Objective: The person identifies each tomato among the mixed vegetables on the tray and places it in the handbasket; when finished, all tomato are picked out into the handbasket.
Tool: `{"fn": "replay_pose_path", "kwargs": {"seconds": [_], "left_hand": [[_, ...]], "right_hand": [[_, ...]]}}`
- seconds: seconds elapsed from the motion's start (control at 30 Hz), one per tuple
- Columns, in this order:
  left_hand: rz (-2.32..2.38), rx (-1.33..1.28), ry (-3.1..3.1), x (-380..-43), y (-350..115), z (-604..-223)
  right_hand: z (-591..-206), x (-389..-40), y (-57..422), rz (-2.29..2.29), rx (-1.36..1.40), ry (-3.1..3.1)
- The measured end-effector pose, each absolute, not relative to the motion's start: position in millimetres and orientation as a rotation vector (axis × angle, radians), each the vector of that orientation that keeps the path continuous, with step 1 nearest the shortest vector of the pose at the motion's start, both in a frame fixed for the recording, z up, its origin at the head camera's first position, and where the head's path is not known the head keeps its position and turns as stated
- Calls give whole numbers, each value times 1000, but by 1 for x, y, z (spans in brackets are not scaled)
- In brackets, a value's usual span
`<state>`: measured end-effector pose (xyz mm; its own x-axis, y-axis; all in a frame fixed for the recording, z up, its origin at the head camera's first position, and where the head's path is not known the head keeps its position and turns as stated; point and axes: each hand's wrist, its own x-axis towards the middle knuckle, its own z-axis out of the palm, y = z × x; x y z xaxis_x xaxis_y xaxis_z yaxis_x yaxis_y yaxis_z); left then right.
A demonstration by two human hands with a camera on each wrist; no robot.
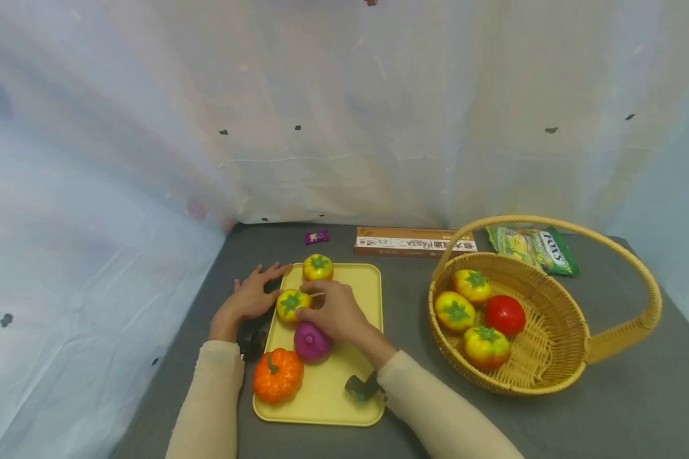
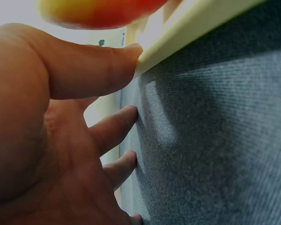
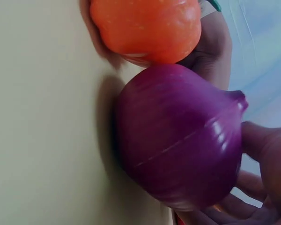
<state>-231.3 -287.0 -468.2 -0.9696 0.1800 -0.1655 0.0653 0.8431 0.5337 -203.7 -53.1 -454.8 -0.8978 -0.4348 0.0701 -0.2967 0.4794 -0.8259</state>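
Note:
On the yellow tray my right hand has its thumb and fingers curled at the right side of a yellow-red tomato with a green leafy top. My left hand spreads its fingers on the cloth by the tray's left edge; in the left wrist view its thumb touches the rim. Another tomato sits just behind. Below the right hand lies a purple onion, large in the right wrist view beside an orange pumpkin.
To the right stands a wicker basket with a tall handle, holding several yellow-red tomatoes and a red one. Along the back lie a small purple packet, a long pasta box and a green snack bag. White sheeting surrounds the dark table.

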Motion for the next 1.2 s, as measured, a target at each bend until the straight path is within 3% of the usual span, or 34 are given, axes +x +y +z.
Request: {"fn": "replay_pose_path", "kwargs": {"seconds": [0.37,0.57,0.87,1.2], "left_hand": [[813,198,2806,-234,-288,-472],[824,219,2798,-234,-290,-473],[837,232,2795,-232,-291,-470],[813,231,2800,-232,-291,-470]], "right_hand": [[-451,-199,-52,-1421,-651,2596],[-425,-182,-23,-1697,-719,2385],[-393,-148,79,-1746,-837,2318],[-372,-99,229,-1385,-599,2709]]}}
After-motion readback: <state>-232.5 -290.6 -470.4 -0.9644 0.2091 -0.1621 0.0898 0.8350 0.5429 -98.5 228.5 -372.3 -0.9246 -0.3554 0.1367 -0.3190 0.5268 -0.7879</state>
